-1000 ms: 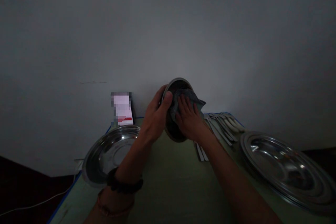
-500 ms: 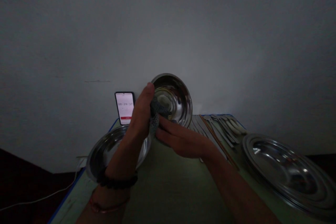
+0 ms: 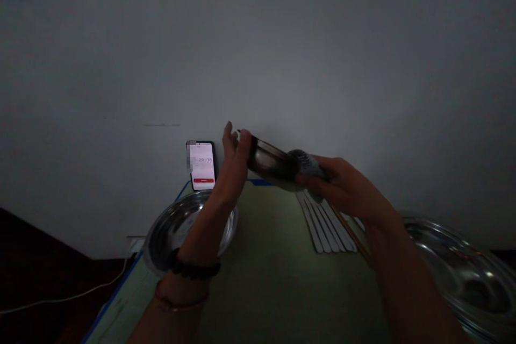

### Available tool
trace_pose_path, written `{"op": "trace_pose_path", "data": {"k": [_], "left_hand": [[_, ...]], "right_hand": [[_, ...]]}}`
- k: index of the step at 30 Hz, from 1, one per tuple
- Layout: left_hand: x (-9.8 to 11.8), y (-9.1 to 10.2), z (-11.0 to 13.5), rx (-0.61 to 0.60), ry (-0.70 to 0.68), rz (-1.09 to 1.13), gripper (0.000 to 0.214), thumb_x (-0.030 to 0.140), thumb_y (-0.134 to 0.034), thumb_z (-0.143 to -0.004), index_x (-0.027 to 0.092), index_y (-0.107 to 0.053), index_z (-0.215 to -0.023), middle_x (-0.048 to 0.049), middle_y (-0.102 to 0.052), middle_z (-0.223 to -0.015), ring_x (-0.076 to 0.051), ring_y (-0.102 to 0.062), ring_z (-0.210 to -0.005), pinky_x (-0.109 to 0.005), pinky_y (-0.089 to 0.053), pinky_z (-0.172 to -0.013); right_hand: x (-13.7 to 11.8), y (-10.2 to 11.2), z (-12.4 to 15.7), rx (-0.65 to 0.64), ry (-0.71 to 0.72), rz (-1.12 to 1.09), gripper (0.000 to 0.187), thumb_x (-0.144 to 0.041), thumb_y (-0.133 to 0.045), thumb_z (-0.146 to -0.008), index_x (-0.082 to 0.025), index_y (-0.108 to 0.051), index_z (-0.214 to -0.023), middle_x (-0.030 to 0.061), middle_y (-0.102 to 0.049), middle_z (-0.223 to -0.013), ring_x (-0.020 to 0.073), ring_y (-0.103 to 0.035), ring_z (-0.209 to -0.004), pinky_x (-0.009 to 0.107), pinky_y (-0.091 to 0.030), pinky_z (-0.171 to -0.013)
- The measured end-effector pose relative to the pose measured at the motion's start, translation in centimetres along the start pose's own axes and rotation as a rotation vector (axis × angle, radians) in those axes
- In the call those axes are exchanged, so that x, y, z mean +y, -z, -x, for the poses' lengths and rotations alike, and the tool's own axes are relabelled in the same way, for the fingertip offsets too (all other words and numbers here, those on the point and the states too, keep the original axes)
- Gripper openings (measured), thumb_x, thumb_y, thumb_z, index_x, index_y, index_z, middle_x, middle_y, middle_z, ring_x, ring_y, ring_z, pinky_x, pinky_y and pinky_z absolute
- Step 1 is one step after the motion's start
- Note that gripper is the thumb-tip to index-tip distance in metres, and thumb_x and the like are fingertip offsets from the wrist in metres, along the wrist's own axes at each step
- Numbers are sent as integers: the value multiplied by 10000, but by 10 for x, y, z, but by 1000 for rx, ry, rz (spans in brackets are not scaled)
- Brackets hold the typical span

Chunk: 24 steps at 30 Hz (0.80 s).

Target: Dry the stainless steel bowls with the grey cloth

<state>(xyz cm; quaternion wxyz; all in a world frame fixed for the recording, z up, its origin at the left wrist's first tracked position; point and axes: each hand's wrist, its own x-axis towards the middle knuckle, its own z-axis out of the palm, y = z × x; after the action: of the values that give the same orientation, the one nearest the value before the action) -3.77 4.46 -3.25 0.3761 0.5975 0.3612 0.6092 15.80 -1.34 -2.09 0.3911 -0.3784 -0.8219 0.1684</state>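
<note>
A small stainless steel bowl (image 3: 271,162) is held tilted on its side above the table. My left hand (image 3: 236,158) grips its left edge, with the thumb against the rim. At the bowl's right side, my right hand (image 3: 341,183) pinches a grey patterned cloth (image 3: 306,164) against the metal. The bowl's inside is turned away from view. Below my left forearm stands a larger steel bowl (image 3: 161,231), partly covered by that arm.
A phone (image 3: 202,166) showing a timer leans on the wall. Several metal utensils (image 3: 326,228) and a brown stick (image 3: 357,242) lie at right. Stacked steel plates (image 3: 455,258) sit beyond my right forearm. A white cable (image 3: 76,296) hangs at left.
The small bowl has turned from facing me to edge-on. My right hand has moved right and up with the cloth, from the near side to the bowl's right edge.
</note>
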Motion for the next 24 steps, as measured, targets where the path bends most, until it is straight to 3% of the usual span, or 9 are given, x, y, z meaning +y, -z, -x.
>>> {"op": "trace_pose_path", "data": {"k": [1, 3, 6, 8, 10, 16, 20, 24], "left_hand": [[-1, 5, -2, 51, -40, -68, 754, 716, -429, -798, 283, -318, -1406, -90, -362, -1496, -283, -286, -1398, -430, -277, -1111], [-4, 16, -4, 26, -80, -104, 658, 699, -360, -837, 272, -434, -1333, -92, -491, -1384, -274, -418, -1306, -411, -349, -1049], [-9, 30, -5, -23, -73, -109, 508, 657, -371, -852, 232, -617, -983, -76, -649, -977, -228, -592, -959, -341, -474, -792], [-11, 35, -3, -19, -49, -133, 418, 625, -467, -823, 227, -576, -759, -35, -587, -728, -185, -555, -730, -303, -444, -622], [-12, 37, -2, -11, -37, -139, 410, 616, -500, -806, 232, -501, -662, 6, -481, -612, -150, -458, -592, -283, -378, -525], [11, 39, 3, 11, -154, -120, 412, 599, -515, -818, 231, -453, -644, 29, -395, -619, -117, -343, -537, -252, -334, -488], [33, 37, 9, -196, -211, -227, 375, 486, -484, -880, 217, -454, -621, 36, -370, -588, -107, -327, -520, -244, -311, -482], [41, 28, 13, -464, -215, -419, 338, 411, -487, -888, 202, -511, -624, 38, -423, -571, -102, -387, -530, -241, -319, -494]], "right_hand": [[2, 2, 2, 30, -34, -93, 214, -367, -565, -864, -173, -651, -834, -5, -634, -697, 110, -544, -615, 228, -428, -573], [9, 1, 6, 103, -101, -307, 270, -448, -604, -825, -186, -647, -775, -8, -625, -671, 115, -549, -600, 233, -447, -570], [19, -4, 8, 193, -194, -581, 343, -543, -670, -736, -201, -642, -731, 4, -648, -672, 139, -596, -622, 254, -492, -605], [22, -6, 9, 224, -239, -673, 368, -564, -703, -690, -203, -644, -734, 8, -657, -670, 141, -606, -614, 250, -502, -586], [23, -4, 9, 240, -266, -706, 356, -550, -718, -685, -206, -648, -741, 0, -653, -655, 124, -591, -576, 231, -496, -550], [11, 11, 17, 174, -210, -642, 309, -525, -645, -778, -222, -663, -720, 3, -655, -670, 120, -590, -586, 239, -496, -553], [-4, 16, 17, 62, -254, -539, 369, -562, -616, -783, -215, -615, -657, -27, -553, -549, 88, -463, -455, 214, -384, -405], [-16, 10, 6, -112, -255, -356, 373, -515, -517, -864, -194, -599, -692, -31, -545, -566, 87, -461, -490, 203, -388, -433]]}}
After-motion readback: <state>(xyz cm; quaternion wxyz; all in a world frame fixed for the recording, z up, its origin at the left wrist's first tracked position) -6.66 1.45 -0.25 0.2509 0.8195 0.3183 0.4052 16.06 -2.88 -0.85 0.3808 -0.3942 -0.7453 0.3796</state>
